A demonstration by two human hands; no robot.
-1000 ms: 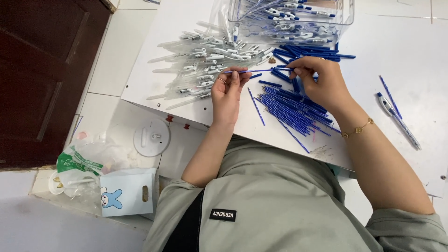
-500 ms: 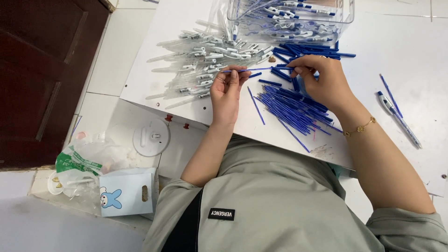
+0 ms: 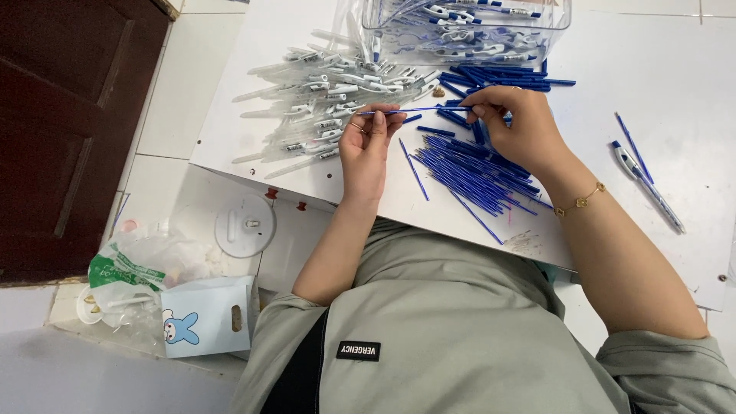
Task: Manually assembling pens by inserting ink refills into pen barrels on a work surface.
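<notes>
Since a second ago I still pinch one blue refill (image 3: pixel 406 111) between left hand (image 3: pixel 366 149) and right hand (image 3: pixel 515 123), above the worktop (image 3: pixel 675 100), barely shifted, so assembly hasn't advanced.

Left hand (image 3: pixel 366 146), right hand (image 3: pixel 515 123), both pinching.

Your clear plastic box (image 3: pixel 468 34) runs off the top edge, its upper part unseen. Your right hand (image 3: pixel 517 126) covers part of the blue refill pile (image 3: pixel 468 165). Your fingertips hide the ends of the thin blue refill (image 3: pixel 418 110).
</notes>
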